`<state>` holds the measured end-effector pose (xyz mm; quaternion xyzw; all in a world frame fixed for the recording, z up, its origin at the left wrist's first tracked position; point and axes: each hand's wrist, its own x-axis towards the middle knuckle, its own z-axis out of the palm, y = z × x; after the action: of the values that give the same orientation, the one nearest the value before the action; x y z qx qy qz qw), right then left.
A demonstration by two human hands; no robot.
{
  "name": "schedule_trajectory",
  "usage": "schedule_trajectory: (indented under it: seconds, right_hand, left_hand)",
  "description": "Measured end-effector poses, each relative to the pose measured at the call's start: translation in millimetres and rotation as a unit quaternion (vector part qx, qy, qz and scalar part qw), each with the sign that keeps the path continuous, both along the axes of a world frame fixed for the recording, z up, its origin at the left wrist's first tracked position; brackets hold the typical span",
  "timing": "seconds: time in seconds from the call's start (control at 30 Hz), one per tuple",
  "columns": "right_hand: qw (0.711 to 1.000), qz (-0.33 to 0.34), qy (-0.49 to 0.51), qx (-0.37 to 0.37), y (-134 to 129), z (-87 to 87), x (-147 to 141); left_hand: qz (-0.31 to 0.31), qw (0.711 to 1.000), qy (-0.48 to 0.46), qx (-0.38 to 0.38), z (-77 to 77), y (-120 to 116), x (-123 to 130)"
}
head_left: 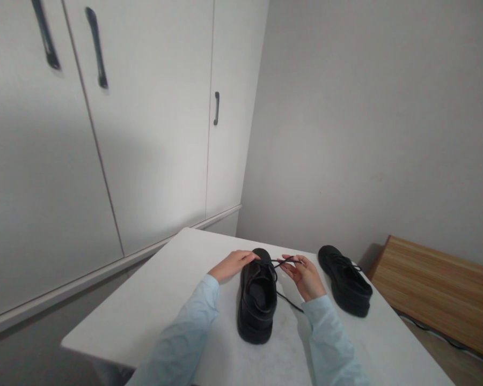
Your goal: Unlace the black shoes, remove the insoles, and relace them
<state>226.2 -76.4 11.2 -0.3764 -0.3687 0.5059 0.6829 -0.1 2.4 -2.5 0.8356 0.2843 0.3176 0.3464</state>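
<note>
- Lt-blue sleeves [332, 338], bottom ctr & lower R of frame, 1 per arm; R one has a lace end running up to its cuff.
- Blk shoe [254, 316], lower ctr of frame, upright on white table [145, 311], heel twd camera, toe pointing away, opening up; it sits btwn the 2 hands.
- L hand [234, 264], just L of that shoe's front: fingertips pinched on the blk lace [282, 261] over the shoe.
- R hand [304, 276], R of same shoe, raised, palm partly showing: thumb & fingers grasping the lace, which stretches across btwn both hands & crosses itself near the R fingers.
- 2nd blk shoe [348, 284], lower R of frame, upright on table near its R edge, toe angled to upper L, laces on top, no hand touching it.
- Wood-grain panel [446, 289], far lower R, beyond table edge; dark cable [438, 335] along its near side.
- White cabinet [156, 139], L half of frame, w/ 3 dark handles [97, 48].
- Plain gray wall [358, 123], upper R.
</note>
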Motion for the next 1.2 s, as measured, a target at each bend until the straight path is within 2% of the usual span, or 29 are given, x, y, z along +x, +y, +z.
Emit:
schedule_trajectory:
  seconds: [0.23,0.5,0.6,0.8,1.0,1.2]
  right_hand:
    - [0.995,-0.052,-0.087,0.005,1,-3.0,4]
    - [0.984,-0.119,-0.135,0.002,6,-9.7,7]
    - [0.965,-0.163,-0.206,0.013,10,-14.0,10]
    - [0.900,-0.251,-0.355,0.033,18,-23.3,17]
    - [0.874,-0.280,-0.395,0.040,19,-26.3,17]
    - [0.853,-0.307,-0.418,0.050,16,-20.2,15]
  left_hand:
    - [0.003,1.000,-0.001,-0.006,5.0,-4,0]
    - [0.006,1.000,-0.002,-0.009,6.3,-6,0]
    - [0.005,1.000,-0.003,-0.012,5.9,-6,0]
    - [0.005,1.000,-0.003,-0.016,5.9,-6,0]
    - [0.007,1.000,-0.004,-0.018,6.4,-6,0]
    - [0.007,1.000,-0.005,-0.018,4.4,-4,0]
